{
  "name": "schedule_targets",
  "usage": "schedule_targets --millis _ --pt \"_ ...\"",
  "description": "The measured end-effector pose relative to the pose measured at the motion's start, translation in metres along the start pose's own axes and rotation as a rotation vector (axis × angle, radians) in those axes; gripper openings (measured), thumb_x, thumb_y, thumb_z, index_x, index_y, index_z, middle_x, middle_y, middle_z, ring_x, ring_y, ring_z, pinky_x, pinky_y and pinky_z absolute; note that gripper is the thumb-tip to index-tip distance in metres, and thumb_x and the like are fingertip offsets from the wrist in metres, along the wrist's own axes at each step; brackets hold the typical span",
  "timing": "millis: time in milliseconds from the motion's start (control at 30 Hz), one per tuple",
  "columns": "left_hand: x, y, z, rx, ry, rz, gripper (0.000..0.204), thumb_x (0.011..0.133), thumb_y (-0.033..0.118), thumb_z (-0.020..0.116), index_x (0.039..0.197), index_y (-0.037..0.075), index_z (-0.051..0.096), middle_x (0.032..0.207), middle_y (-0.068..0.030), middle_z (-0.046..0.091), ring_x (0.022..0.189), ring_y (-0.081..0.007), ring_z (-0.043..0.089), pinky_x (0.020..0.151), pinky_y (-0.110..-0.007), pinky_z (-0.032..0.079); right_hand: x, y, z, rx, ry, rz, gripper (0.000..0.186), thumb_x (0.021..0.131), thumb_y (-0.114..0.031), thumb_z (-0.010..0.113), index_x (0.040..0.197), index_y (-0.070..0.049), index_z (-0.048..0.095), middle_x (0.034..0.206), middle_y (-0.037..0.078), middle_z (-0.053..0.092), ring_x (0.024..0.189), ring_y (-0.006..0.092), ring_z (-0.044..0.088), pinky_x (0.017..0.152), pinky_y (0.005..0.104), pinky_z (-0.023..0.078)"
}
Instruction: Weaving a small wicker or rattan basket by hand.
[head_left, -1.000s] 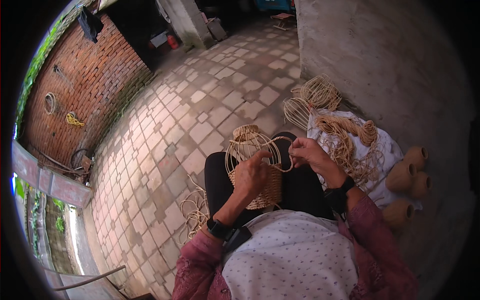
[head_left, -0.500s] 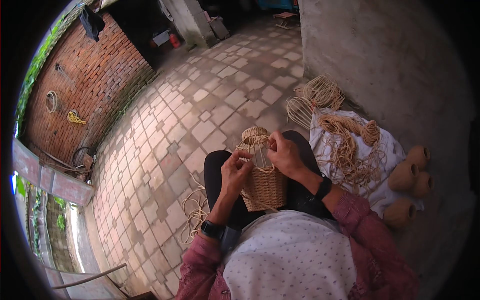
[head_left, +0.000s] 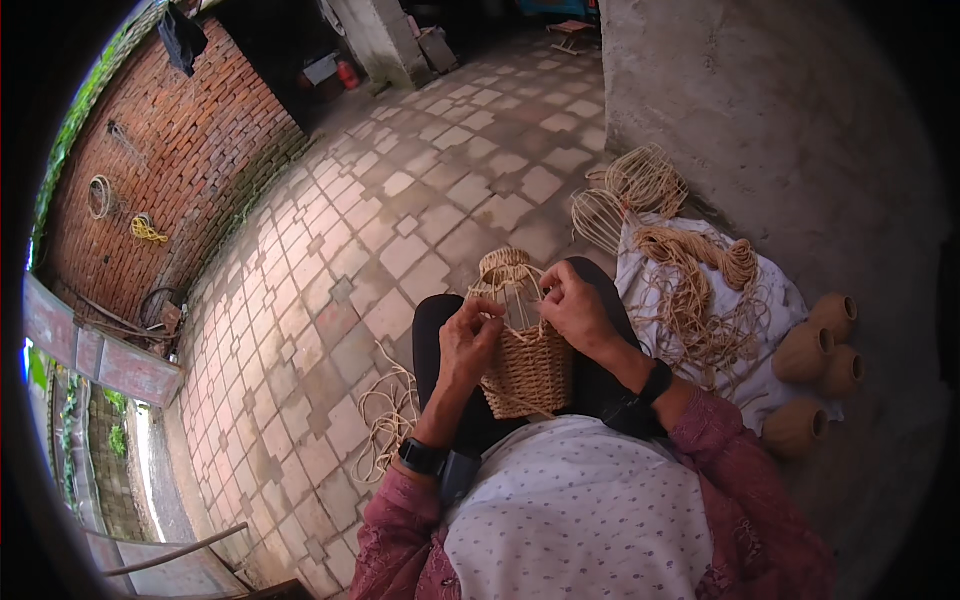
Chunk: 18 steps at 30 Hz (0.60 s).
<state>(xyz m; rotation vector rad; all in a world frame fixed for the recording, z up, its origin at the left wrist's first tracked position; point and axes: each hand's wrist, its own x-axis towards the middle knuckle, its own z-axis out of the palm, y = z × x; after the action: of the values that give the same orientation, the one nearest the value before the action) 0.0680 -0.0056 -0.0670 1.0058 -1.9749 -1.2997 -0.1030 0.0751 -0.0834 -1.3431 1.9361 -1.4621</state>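
Observation:
Between my knees stands a half-woven basket (head_left: 527, 378) of tan twisted cord, its lower body densely woven. Bare upright ribs rise from it to a narrow woven neck ring (head_left: 503, 264). At the left upper edge of the weave, my left hand (head_left: 469, 342) is closed, thumb and fingers bent against the ribs. My right hand (head_left: 582, 316) pinches a strand of cord at the right side of the ribs, above the woven edge. Cord also loops across below the neck ring. The exact fingertip contact is partly hidden by the hands.
On a white cloth (head_left: 775, 310) to my right lies tangled cord (head_left: 690, 285). Bare rib frames (head_left: 640, 190) stand behind it, and several brown clay-coloured pots (head_left: 803, 352) beside it. Loose cord (head_left: 388, 425) lies on the paving to my left. A concrete wall (head_left: 760, 120) rises at the right.
My right fingers have shifted slightly at the ribs, and the strand by them has moved. The left hand stays at the upper edge of the weave. The view has shifted slightly.

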Motion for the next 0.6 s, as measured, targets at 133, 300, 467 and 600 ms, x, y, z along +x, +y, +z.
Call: schedule_targets --millis 133,300,467,600 --pt "0.003 -0.014 -0.001 -0.057 0.017 0.015 0.009 0.083 0.006 0.061 0.092 0.004 0.061 0.072 0.0031 0.058 0.068 -0.0042 0.05 0.063 -0.02 0.04 -0.016 0.021 -0.036 -0.024 0.044 0.067 0.022 0.075 -0.003 0.064 0.092 -0.005 0.051 0.065 0.008 0.058 0.061 0.0206 0.061 0.057 0.0336 0.048" --pt "-0.005 0.016 0.001 0.221 0.042 0.044 0.017 0.081 0.005 0.062 0.098 0.007 0.061 0.072 -0.0042 0.063 0.068 -0.0119 0.059 0.063 -0.025 0.045 -0.019 0.036 -0.046 -0.136 -0.004 0.026 0.015 0.076 -0.005 0.064 0.088 -0.004 0.054 0.067 0.009 0.061 0.062 0.0224 0.062 0.059 0.0358 0.049" --pt "-0.011 0.033 0.011 0.574 0.16 0.535 0.025 0.081 0.006 0.062 0.106 0.011 0.06 0.078 -0.0088 0.065 0.069 -0.0262 0.065 0.06 -0.034 0.05 -0.014 0.034 -0.052 -0.118 -0.093 -0.013 0.013 0.079 -0.009 0.064 0.088 -0.005 0.055 0.08 0.009 0.06 0.07 0.0253 0.062 0.064 0.0367 0.048" --pt "-0.013 0.039 0.03 0.65 -0.074 0.561 0.028 0.08 0.008 0.059 0.107 0.016 0.06 0.078 -0.0103 0.064 0.066 -0.0314 0.065 0.054 -0.043 0.049 -0.006 0.018 -0.038 -0.514 0.033 -0.423 0.014 0.08 -0.017 0.065 0.087 -0.008 0.057 0.088 0.009 0.054 0.085 0.0262 0.056 0.074 0.0394 0.042"
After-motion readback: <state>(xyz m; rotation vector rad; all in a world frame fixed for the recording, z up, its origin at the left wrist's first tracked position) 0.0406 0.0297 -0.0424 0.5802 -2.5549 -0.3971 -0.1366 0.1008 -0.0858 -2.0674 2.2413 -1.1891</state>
